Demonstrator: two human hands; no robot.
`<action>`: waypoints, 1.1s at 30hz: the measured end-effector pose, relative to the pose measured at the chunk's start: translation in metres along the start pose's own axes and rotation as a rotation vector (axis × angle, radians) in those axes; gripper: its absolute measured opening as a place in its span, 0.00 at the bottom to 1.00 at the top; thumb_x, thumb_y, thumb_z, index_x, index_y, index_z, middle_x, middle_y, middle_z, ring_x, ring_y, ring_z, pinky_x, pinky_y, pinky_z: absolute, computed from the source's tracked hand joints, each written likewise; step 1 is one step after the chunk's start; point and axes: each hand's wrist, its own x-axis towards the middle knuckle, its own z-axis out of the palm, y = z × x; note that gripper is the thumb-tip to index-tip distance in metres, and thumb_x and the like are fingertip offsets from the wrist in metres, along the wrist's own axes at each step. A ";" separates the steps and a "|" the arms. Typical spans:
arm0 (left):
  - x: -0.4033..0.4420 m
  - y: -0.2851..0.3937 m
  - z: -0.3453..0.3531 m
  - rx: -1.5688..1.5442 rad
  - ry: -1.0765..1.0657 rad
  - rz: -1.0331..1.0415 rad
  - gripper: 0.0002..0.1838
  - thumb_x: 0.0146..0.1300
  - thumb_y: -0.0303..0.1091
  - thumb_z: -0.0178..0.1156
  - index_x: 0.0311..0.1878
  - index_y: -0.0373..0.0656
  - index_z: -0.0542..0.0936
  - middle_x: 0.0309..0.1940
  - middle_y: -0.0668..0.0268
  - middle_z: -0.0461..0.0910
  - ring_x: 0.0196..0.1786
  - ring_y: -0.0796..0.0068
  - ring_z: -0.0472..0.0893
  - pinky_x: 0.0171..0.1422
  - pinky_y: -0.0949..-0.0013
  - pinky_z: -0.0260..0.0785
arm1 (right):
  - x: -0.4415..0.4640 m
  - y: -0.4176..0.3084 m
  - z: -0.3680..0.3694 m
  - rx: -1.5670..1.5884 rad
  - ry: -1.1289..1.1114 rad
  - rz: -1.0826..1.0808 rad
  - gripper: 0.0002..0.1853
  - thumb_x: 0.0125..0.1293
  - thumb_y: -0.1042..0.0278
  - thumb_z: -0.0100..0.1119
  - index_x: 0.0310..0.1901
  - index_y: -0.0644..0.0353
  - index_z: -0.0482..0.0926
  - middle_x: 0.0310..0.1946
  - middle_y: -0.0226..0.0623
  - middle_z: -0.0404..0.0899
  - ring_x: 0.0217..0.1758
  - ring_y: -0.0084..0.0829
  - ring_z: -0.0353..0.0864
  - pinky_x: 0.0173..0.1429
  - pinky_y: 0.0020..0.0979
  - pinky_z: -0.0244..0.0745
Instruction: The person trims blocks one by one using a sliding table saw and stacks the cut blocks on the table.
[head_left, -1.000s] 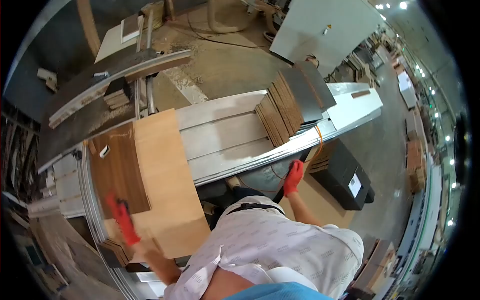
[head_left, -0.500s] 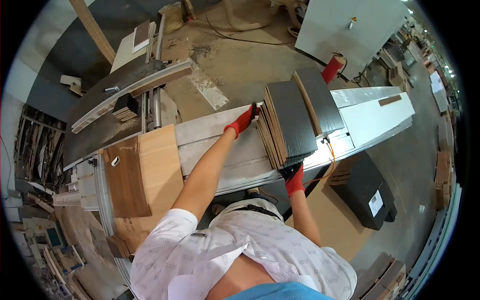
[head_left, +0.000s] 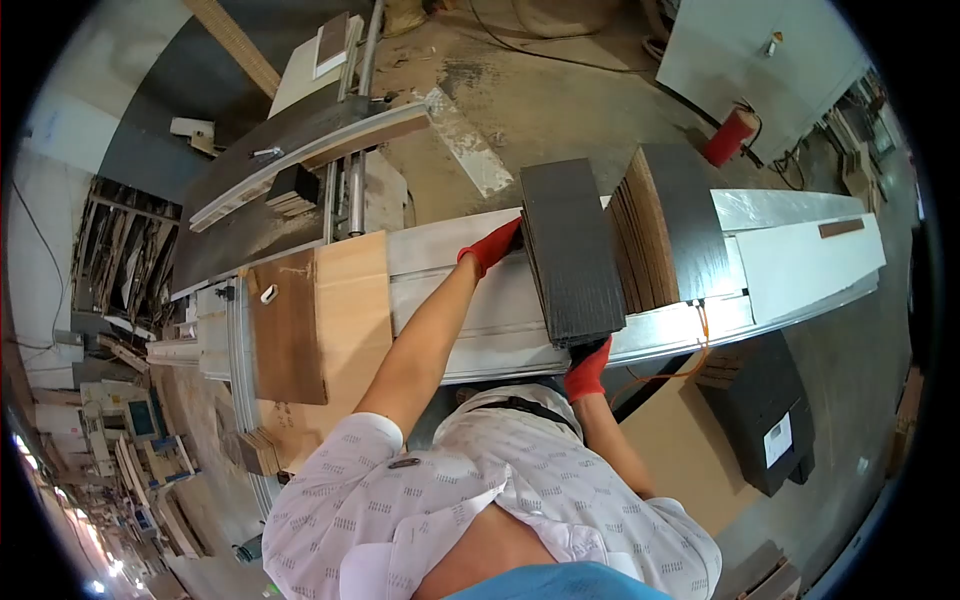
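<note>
A stack of dark grey wood-grain boards (head_left: 572,250) is held between my two hands over the long metal machine table (head_left: 460,300). My left hand (head_left: 492,248), in a red and black work glove, is closed on its far left edge; the stack hides the fingertips. At the near end my right hand (head_left: 588,368), gloved alike, grips from below, its fingers partly covered by the boards. Just to the right stands a second stack of similar boards (head_left: 685,225), with brown edges facing my stack. I cannot tell if the held boards touch the table.
Brown and pale wood panels (head_left: 350,320) lie to the left. An orange hose (head_left: 703,335) hangs by the second stack. More dark boards (head_left: 755,410) are stacked low at right, with a paper label. A red fire extinguisher (head_left: 731,137) stands on the floor beyond the table.
The held stack has moved left, away from the second stack, and a gap now shows between them. Both hands moved with it. My view has also turned left.
</note>
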 end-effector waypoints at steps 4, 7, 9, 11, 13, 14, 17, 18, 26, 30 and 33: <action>-0.001 -0.035 -0.048 0.016 0.081 0.006 0.39 0.81 0.63 0.41 0.84 0.48 0.61 0.82 0.73 0.63 0.81 0.75 0.62 0.83 0.69 0.50 | -0.007 0.029 0.013 -0.004 -0.029 -0.018 0.24 0.80 0.47 0.49 0.61 0.56 0.83 0.57 0.30 0.86 0.59 0.34 0.84 0.69 0.36 0.74; -0.023 -0.033 -0.062 0.045 0.039 0.060 0.41 0.80 0.67 0.38 0.86 0.50 0.58 0.84 0.71 0.60 0.83 0.73 0.58 0.86 0.63 0.46 | -0.011 0.042 0.026 0.020 -0.041 -0.030 0.22 0.79 0.50 0.50 0.58 0.58 0.84 0.53 0.33 0.87 0.56 0.33 0.85 0.65 0.35 0.77; -0.053 -0.018 -0.052 -0.060 0.098 0.074 0.41 0.80 0.65 0.41 0.84 0.46 0.61 0.82 0.69 0.63 0.81 0.72 0.62 0.84 0.68 0.50 | -0.009 0.055 0.026 0.013 -0.012 -0.032 0.22 0.80 0.51 0.50 0.58 0.59 0.84 0.54 0.33 0.87 0.56 0.33 0.85 0.65 0.36 0.76; -0.061 -0.015 -0.053 -0.038 0.163 0.032 0.41 0.80 0.65 0.41 0.83 0.45 0.62 0.81 0.68 0.65 0.80 0.71 0.63 0.83 0.69 0.51 | -0.006 0.066 0.025 0.011 -0.017 -0.053 0.22 0.80 0.51 0.49 0.58 0.59 0.84 0.55 0.33 0.87 0.56 0.34 0.85 0.66 0.36 0.76; -0.042 -0.031 -0.071 0.111 0.241 -0.060 0.41 0.80 0.66 0.39 0.83 0.46 0.62 0.81 0.67 0.65 0.81 0.70 0.63 0.83 0.67 0.51 | -0.006 0.068 0.029 0.009 -0.017 -0.068 0.23 0.80 0.50 0.49 0.59 0.59 0.83 0.55 0.34 0.87 0.56 0.34 0.84 0.67 0.36 0.76; -0.031 -0.040 -0.081 0.085 0.167 -0.060 0.41 0.80 0.67 0.37 0.85 0.49 0.59 0.83 0.69 0.61 0.82 0.71 0.60 0.85 0.65 0.47 | -0.009 0.070 0.031 0.007 -0.011 -0.069 0.23 0.80 0.50 0.49 0.59 0.59 0.83 0.56 0.34 0.86 0.57 0.34 0.84 0.67 0.36 0.75; -0.014 -0.049 -0.101 0.069 -0.012 -0.026 0.45 0.77 0.72 0.33 0.88 0.56 0.51 0.87 0.75 0.50 0.86 0.71 0.52 0.88 0.59 0.37 | -0.010 0.082 0.026 -0.006 -0.026 -0.071 0.23 0.79 0.48 0.49 0.60 0.57 0.83 0.57 0.33 0.86 0.59 0.34 0.83 0.69 0.36 0.74; -0.016 -0.047 -0.103 0.101 -0.041 0.007 0.46 0.76 0.74 0.31 0.88 0.57 0.50 0.88 0.76 0.49 0.86 0.70 0.50 0.88 0.57 0.35 | -0.011 0.087 0.024 -0.006 -0.041 -0.068 0.23 0.79 0.48 0.49 0.60 0.56 0.83 0.57 0.32 0.86 0.59 0.34 0.83 0.68 0.36 0.74; -0.053 -0.060 -0.092 0.138 0.237 0.372 0.32 0.86 0.50 0.39 0.84 0.42 0.60 0.85 0.64 0.58 0.85 0.70 0.56 0.88 0.68 0.42 | -0.035 -0.025 0.105 -0.418 0.046 -0.732 0.15 0.79 0.56 0.56 0.54 0.60 0.77 0.48 0.32 0.75 0.55 0.31 0.72 0.68 0.33 0.68; -0.118 -0.127 -0.093 0.041 0.405 0.662 0.31 0.87 0.45 0.36 0.83 0.37 0.59 0.83 0.64 0.62 0.84 0.70 0.59 0.89 0.65 0.44 | -0.156 -0.112 0.248 -1.217 -0.429 -1.201 0.17 0.74 0.61 0.66 0.54 0.64 0.76 0.48 0.41 0.78 0.51 0.38 0.77 0.61 0.37 0.72; -0.202 -0.178 -0.079 0.011 0.589 0.638 0.27 0.85 0.37 0.40 0.79 0.34 0.66 0.78 0.58 0.69 0.80 0.68 0.66 0.87 0.63 0.51 | -0.200 -0.095 0.305 -1.809 -0.347 -1.274 0.31 0.63 0.39 0.73 0.54 0.58 0.79 0.49 0.46 0.84 0.50 0.50 0.84 0.54 0.46 0.79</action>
